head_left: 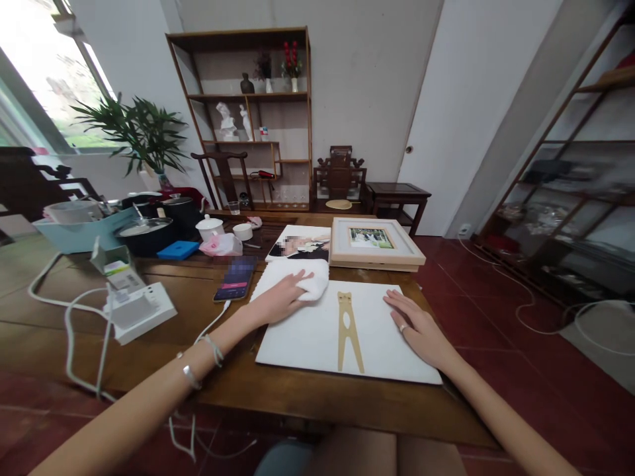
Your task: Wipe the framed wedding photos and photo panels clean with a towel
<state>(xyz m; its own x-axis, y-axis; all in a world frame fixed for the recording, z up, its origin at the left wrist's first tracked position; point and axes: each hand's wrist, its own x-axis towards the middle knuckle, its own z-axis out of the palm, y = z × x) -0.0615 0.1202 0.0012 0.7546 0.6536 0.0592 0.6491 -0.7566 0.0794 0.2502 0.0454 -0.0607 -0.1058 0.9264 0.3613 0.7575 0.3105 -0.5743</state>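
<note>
A white board (302, 347) lies flat on the wooden table in front of me, with a gold A-shaped metal piece (347, 330) on its middle, an oval hole near its centre and small screws at its top. My left hand (285, 297) grips a folded white cloth (315, 281) against the board's far left part, fingers over the cloth. Flat on the board's right side, my right hand (411, 324) rests with fingers stretched out and holds nothing. It wears a ring. Part of the cloth is hidden beneath my left hand.
Behind the board stand a framed photo (372, 238) and a printed picture (297, 243). To the left are a phone (235, 279) on a white cable, an opened white box (143, 314), a blue box (177, 249), a lidded cup (209, 228) and dark pots (146, 238).
</note>
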